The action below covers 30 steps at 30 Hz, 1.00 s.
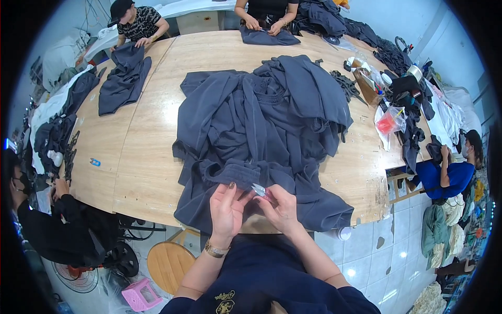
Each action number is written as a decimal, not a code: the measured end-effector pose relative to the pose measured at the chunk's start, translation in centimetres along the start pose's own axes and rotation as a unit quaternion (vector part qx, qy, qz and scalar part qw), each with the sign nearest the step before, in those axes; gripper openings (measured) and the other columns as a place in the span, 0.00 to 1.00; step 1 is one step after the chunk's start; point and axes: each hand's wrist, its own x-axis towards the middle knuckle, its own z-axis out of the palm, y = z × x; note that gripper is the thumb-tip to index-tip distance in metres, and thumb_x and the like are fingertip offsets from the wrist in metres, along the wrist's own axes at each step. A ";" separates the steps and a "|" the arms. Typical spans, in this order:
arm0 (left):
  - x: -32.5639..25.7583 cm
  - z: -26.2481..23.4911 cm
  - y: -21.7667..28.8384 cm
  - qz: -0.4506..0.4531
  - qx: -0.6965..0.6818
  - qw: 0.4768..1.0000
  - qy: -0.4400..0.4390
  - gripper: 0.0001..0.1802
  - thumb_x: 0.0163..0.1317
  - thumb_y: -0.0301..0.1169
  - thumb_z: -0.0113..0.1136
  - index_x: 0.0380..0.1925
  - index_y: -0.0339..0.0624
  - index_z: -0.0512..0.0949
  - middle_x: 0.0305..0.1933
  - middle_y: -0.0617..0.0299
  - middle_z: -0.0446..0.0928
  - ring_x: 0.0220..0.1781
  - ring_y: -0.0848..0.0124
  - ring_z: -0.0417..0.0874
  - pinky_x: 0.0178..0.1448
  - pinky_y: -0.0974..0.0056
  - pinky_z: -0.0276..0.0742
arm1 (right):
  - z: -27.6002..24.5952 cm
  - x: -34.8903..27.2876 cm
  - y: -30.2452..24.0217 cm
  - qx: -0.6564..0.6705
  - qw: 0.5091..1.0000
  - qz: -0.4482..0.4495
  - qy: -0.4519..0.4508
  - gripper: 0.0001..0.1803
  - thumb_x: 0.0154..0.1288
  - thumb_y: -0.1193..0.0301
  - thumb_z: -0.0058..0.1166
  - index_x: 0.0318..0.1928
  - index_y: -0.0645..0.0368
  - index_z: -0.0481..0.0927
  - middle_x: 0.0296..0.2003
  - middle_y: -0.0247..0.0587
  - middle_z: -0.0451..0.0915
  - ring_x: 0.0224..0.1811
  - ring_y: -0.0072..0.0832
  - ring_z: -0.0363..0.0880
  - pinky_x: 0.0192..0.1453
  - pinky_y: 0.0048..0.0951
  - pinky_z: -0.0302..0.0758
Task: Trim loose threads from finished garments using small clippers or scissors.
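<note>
A heap of dark grey-blue garments (251, 115) with gathered elastic bands lies on the wooden table in front of me. At its near edge, my left hand (226, 212) pinches a garment by its gathered elastic band (238, 174), thumb on top. The fingers of my right hand (281, 208) are closed around small thread snips (258, 189). Their pale metal blades point toward the left hand, close to the band. The snips' handle is mostly hidden in the right hand's grip.
Blue snips (95, 162) lie on the table (151, 136) at left. Co-workers handle dark garments at the far side, left and right. A red drink in a plastic bag (388, 123) stands at right among clutter. A wooden stool (170, 266) and pink stool (141, 294) are below.
</note>
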 end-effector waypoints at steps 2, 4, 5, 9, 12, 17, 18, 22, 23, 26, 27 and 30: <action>0.0 -0.1 -0.1 0.004 0.003 1.000 0.001 0.12 0.67 0.26 0.43 0.47 0.34 0.70 0.48 0.54 0.74 0.50 0.66 0.76 0.53 0.57 0.75 | 0.0 0.3 0.0 -0.023 0.999 -0.023 0.010 0.13 0.53 0.65 0.61 0.27 0.61 0.73 0.20 0.39 0.71 0.17 0.34 0.71 0.20 0.29 0.64; -0.1 -0.1 -0.1 0.007 0.007 1.000 0.002 0.11 0.67 0.26 0.43 0.47 0.34 0.71 0.47 0.54 0.75 0.49 0.66 0.77 0.53 0.58 0.75 | 0.1 0.4 -0.1 -0.070 0.997 -0.038 -0.003 0.12 0.50 0.69 0.64 0.26 0.62 0.74 0.19 0.40 0.70 0.17 0.32 0.70 0.21 0.27 0.65; -0.1 0.0 0.0 0.008 0.015 1.000 0.004 0.11 0.67 0.26 0.44 0.46 0.35 0.71 0.47 0.54 0.75 0.49 0.66 0.77 0.52 0.58 0.75 | 0.1 0.5 0.0 -0.080 0.996 -0.040 -0.005 0.13 0.49 0.67 0.64 0.26 0.61 0.74 0.19 0.40 0.70 0.17 0.33 0.71 0.20 0.29 0.65; -0.2 -0.4 -0.3 0.020 0.032 0.999 -0.009 0.11 0.67 0.27 0.44 0.46 0.35 0.71 0.47 0.55 0.75 0.49 0.67 0.77 0.52 0.59 0.76 | 0.2 0.6 0.1 -0.093 0.994 -0.052 -0.004 0.14 0.50 0.66 0.64 0.26 0.61 0.74 0.19 0.40 0.70 0.17 0.33 0.71 0.20 0.28 0.65; -0.3 0.0 -0.4 0.034 0.047 0.998 -0.002 0.11 0.67 0.26 0.44 0.46 0.34 0.71 0.47 0.54 0.75 0.48 0.68 0.77 0.52 0.60 0.76 | 0.3 0.9 0.0 -0.094 0.993 -0.066 0.001 0.14 0.49 0.66 0.65 0.25 0.61 0.73 0.19 0.39 0.70 0.16 0.33 0.71 0.20 0.28 0.65; -0.3 -0.1 -0.5 0.050 0.059 0.997 -0.007 0.11 0.67 0.26 0.43 0.46 0.33 0.71 0.46 0.54 0.75 0.47 0.68 0.78 0.51 0.61 0.76 | 0.3 0.8 0.4 -0.112 0.990 -0.084 0.008 0.14 0.49 0.66 0.65 0.24 0.61 0.73 0.18 0.39 0.70 0.16 0.32 0.70 0.19 0.28 0.65; -0.3 -0.1 -0.5 0.055 0.060 0.997 -0.013 0.11 0.67 0.26 0.43 0.46 0.32 0.71 0.46 0.54 0.75 0.47 0.68 0.78 0.51 0.61 0.77 | 0.3 0.8 0.4 -0.112 0.990 -0.084 0.007 0.14 0.49 0.66 0.65 0.24 0.61 0.73 0.18 0.39 0.70 0.16 0.32 0.70 0.19 0.28 0.65; -0.2 -0.1 -0.5 0.057 0.059 0.997 -0.007 0.11 0.67 0.26 0.43 0.46 0.32 0.71 0.46 0.53 0.75 0.47 0.68 0.78 0.51 0.61 0.77 | 0.0 0.7 0.5 -0.099 0.992 -0.082 0.006 0.15 0.48 0.65 0.65 0.24 0.60 0.73 0.18 0.38 0.70 0.15 0.32 0.70 0.19 0.28 0.65; -0.1 -0.3 -0.5 0.056 0.060 0.997 -0.004 0.11 0.67 0.26 0.44 0.46 0.32 0.71 0.46 0.53 0.75 0.47 0.68 0.78 0.51 0.61 0.77 | 0.0 0.7 0.5 -0.097 0.992 -0.086 0.005 0.15 0.48 0.65 0.65 0.23 0.60 0.73 0.17 0.38 0.70 0.15 0.32 0.70 0.19 0.28 0.65; -0.2 -0.5 -0.5 0.057 0.066 0.996 -0.003 0.12 0.67 0.26 0.44 0.46 0.32 0.71 0.46 0.53 0.76 0.48 0.68 0.78 0.52 0.61 0.76 | -0.2 0.7 0.5 -0.117 0.989 -0.094 -0.015 0.15 0.48 0.64 0.65 0.23 0.59 0.73 0.17 0.38 0.70 0.15 0.32 0.70 0.19 0.28 0.64; -0.2 -0.5 -0.6 0.058 0.071 0.996 -0.006 0.11 0.67 0.26 0.44 0.46 0.31 0.71 0.46 0.53 0.76 0.48 0.68 0.78 0.53 0.61 0.76 | -0.1 0.7 0.5 -0.117 0.989 -0.093 -0.015 0.15 0.48 0.64 0.65 0.23 0.59 0.73 0.17 0.38 0.70 0.15 0.32 0.70 0.19 0.28 0.64; -0.2 -0.3 -0.6 0.065 0.083 0.994 -0.009 0.12 0.68 0.26 0.43 0.46 0.31 0.71 0.46 0.53 0.76 0.48 0.67 0.78 0.53 0.61 0.76 | 0.0 0.8 0.4 -0.122 0.988 -0.093 -0.020 0.15 0.48 0.63 0.65 0.23 0.59 0.73 0.17 0.38 0.70 0.15 0.32 0.70 0.19 0.28 0.64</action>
